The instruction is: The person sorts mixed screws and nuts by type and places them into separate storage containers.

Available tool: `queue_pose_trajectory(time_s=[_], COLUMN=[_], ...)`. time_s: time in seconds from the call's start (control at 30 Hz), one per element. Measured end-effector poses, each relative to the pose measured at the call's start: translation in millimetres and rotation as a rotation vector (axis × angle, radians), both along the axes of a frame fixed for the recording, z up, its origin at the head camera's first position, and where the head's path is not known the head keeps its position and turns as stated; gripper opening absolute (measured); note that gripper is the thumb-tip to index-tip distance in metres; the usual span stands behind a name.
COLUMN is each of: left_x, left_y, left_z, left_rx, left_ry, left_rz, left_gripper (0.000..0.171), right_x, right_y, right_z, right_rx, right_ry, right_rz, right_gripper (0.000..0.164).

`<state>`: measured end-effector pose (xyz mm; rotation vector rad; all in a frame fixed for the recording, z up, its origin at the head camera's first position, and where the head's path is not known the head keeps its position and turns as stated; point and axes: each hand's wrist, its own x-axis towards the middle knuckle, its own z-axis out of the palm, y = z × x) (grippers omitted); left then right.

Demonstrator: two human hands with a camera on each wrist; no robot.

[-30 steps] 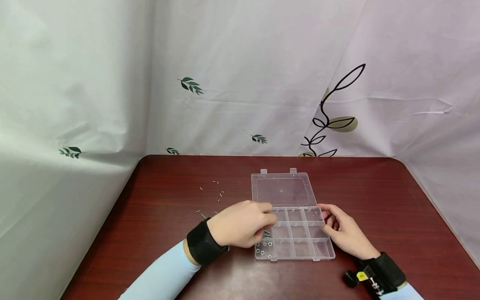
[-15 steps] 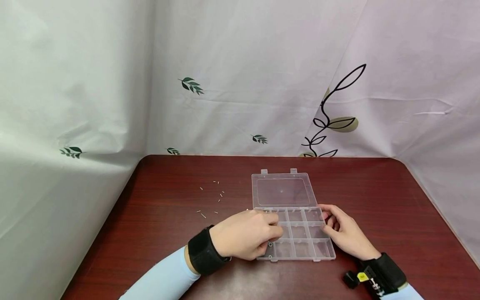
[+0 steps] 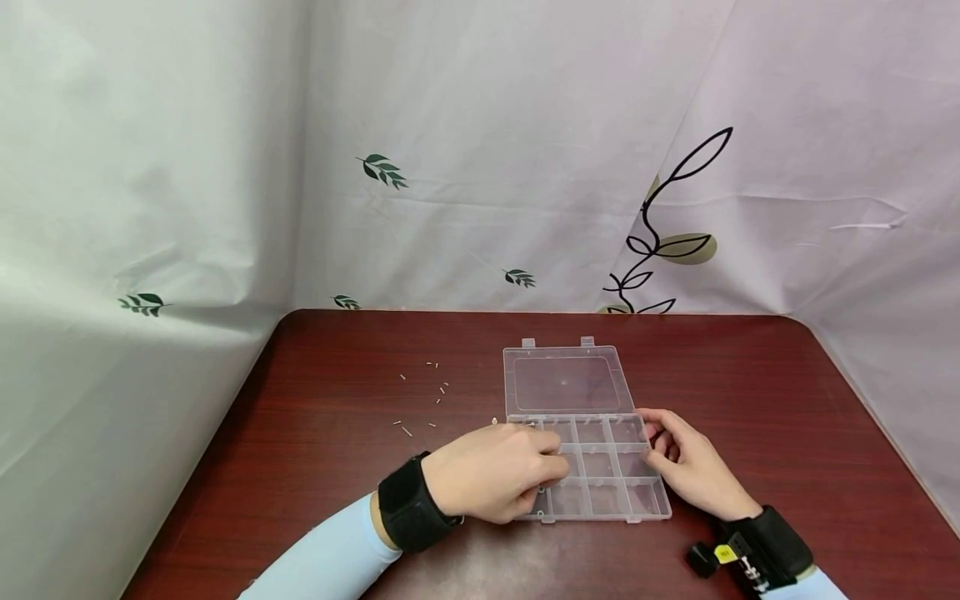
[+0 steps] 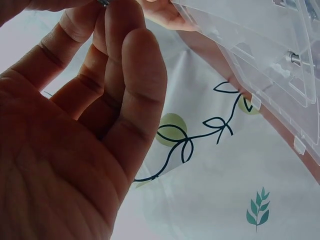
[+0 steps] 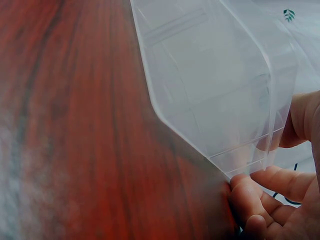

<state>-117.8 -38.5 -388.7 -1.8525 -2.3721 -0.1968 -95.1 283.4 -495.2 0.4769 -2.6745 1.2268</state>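
Observation:
A clear plastic compartment box (image 3: 600, 479) lies on the table with its lid (image 3: 566, 379) folded back. My left hand (image 3: 495, 471) is over the box's left column, hiding most of it. In the left wrist view its fingertips pinch a small shiny metal piece (image 4: 103, 2), mostly covered by the fingers; I cannot tell its kind. A couple of small nuts (image 3: 541, 490) show in the front left compartment. Through the clear plastic, a screw (image 4: 300, 59) is visible. My right hand (image 3: 693, 462) grips the box's right side, thumb and fingers around its wall (image 5: 240, 145).
Several small screws (image 3: 406, 431) lie scattered on the dark red wooden table (image 3: 337, 467), left of the box. One tiny piece (image 3: 494, 421) sits by the box's back left corner. A white patterned cloth (image 3: 480, 167) hangs behind the table.
My left hand has moved slightly toward the front and right, from the back left compartments to over the front left ones, covering most of the nuts. The right hand has stayed in place.

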Motion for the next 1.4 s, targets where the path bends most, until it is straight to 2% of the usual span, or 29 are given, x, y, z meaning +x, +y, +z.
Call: queue_pose_trajectory(time_s=[0.07, 0.2, 0.3, 0.5, 0.67, 0.93, 1.2, 1.4], left_x=[0.0, 0.2, -0.7, -6.1, -14.9, -28.3, -22.4, -14.2], left_y=[0, 0, -1, -8, -22, -56, -84, -95], left_z=[0.3, -0.8, -2.6, -4.1, -6.6, -25.1, -43.1, -53.6], left_rx=[-0.018, -0.068, -0.079, -0.047, -0.026, -0.031, -0.037, -0.042], left_ry=[-0.003, -0.013, -0.020, -0.066, -0.092, -0.076, -0.079, -0.039], left_rz=[0.013, 0.042, 0.051, 0.066, 0.115, 0.202, 0.211, 0.200], left_gripper=[0.022, 0.062, 0.072, 0.073, 0.068, 0.064, 0.049, 0.040], right_x=[0.0, 0.1, 0.1, -0.8, -0.9, -1.0, 0.6, 1.1], right_y=[0, 0, 0, 0, 1, 2, 0, 0], right_z=[0.0, -0.1, -0.3, 0.6, -0.5, -1.8, 1.4, 3.4], right_rx=[0.000, -0.001, 0.000, 0.002, 0.003, 0.002, -0.011, -0.010], right_ry=[0.000, -0.002, -0.004, -0.004, -0.015, -0.022, -0.023, -0.042], right_rz=[0.000, -0.001, -0.002, 0.003, 0.005, 0.006, 0.008, 0.017], right_gripper=[0.051, 0.052, 0.052, 0.052, 0.052, 0.053, 0.051, 0.049])
